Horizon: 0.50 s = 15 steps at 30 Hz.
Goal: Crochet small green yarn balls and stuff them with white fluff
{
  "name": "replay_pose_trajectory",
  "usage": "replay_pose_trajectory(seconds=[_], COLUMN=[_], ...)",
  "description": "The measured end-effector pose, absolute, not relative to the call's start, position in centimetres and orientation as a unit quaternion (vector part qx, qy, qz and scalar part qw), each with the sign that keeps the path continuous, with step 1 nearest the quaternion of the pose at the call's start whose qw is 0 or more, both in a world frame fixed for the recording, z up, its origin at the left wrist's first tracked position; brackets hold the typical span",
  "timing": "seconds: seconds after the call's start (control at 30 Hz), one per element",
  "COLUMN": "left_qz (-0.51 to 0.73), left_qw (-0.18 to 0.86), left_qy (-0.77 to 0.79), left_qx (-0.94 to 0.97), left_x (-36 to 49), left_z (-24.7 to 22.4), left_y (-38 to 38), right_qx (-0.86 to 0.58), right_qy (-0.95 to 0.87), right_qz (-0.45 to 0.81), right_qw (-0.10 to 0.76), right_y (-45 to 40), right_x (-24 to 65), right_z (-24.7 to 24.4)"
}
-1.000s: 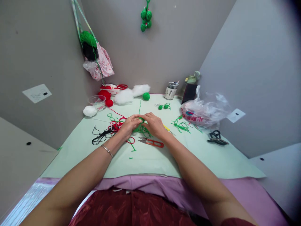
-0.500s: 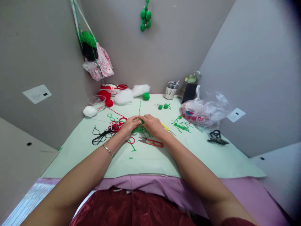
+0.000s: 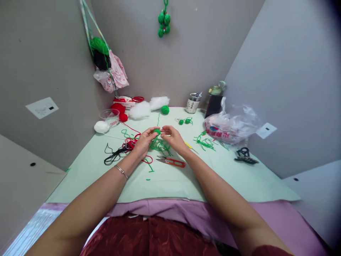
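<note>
A small round green yarn piece [image 3: 157,131] is pinched between the fingers of my left hand [image 3: 143,143]. Just to its right is my right hand [image 3: 173,138], its fingers curled close together; whatever they may hold is too small to make out. Loose green yarn [image 3: 161,146] lies tangled beneath both hands, and a strand leads back to a green yarn ball [image 3: 165,110]. Under my right wrist lies a yellow-handled crochet hook [image 3: 188,145], partly hidden. Orange thread snips [image 3: 173,162] rest nearer to me. Red yarn [image 3: 129,143] and black yarn [image 3: 115,155] are heaped beside my left hand.
White stuffing [image 3: 140,110], red yarn balls [image 3: 118,108], a white yarn ball [image 3: 101,126] and a clear tub [image 3: 110,117] stand back left. Farther right are a pen can [image 3: 193,104], a plastic bag [image 3: 229,124], green yarn scraps [image 3: 205,142] and a black hair claw [image 3: 245,156].
My hands have drawn slightly apart, the right one moving a little to the right. The green piece, mostly covered before, now shows in my left fingers.
</note>
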<state>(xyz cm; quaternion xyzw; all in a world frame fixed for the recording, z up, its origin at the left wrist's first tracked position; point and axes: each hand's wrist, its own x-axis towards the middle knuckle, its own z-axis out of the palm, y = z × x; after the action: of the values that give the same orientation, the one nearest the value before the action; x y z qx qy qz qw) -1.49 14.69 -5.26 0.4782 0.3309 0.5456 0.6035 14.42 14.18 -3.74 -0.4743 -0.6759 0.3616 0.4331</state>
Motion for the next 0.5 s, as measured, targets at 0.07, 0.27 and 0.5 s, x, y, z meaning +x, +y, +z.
replay_pose_trajectory(seconds=[0.07,0.27,0.5], left_qz=[0.562,0.584,0.581], left_qw=[0.580,0.518,0.472], left_qy=[0.331,0.344,0.344], left_qx=[0.488,0.521,0.567], left_x=[-1.3,-1.2,-1.2], left_z=[-5.2,-5.3,-5.1], left_y=[14.6,14.4,14.2], right_qx=[-0.454,-0.410,-0.417], right_qy=[-0.640,-0.551,-0.548], right_qz=[0.441,0.592,0.609], right_qw=[0.437,0.423,0.393], right_y=[14.0,13.6,13.1], right_x=[14.4,14.8,14.6], right_z=[-3.5,-2.5,-2.3])
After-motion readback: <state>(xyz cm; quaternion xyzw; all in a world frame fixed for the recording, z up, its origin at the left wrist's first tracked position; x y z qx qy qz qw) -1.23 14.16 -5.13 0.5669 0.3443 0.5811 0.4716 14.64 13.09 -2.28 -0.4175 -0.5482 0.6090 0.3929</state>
